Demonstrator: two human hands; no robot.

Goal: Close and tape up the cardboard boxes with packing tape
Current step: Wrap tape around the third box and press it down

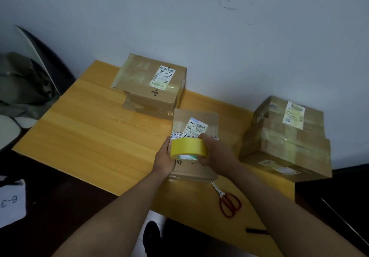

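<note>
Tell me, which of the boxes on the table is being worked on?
The small middle box, under both hands and the yellow tape roll. The far box and the stacked boxes sit untouched.

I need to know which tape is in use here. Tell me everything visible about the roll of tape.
The roll of tape is a wide yellow ring, its outer face matte and paper-like. It lies tilted, hole toward the camera, held just above the small cardboard box at the table's near edge. The left hand holds its left side and the right hand curls over its right side. No loose tape end can be seen.
</note>
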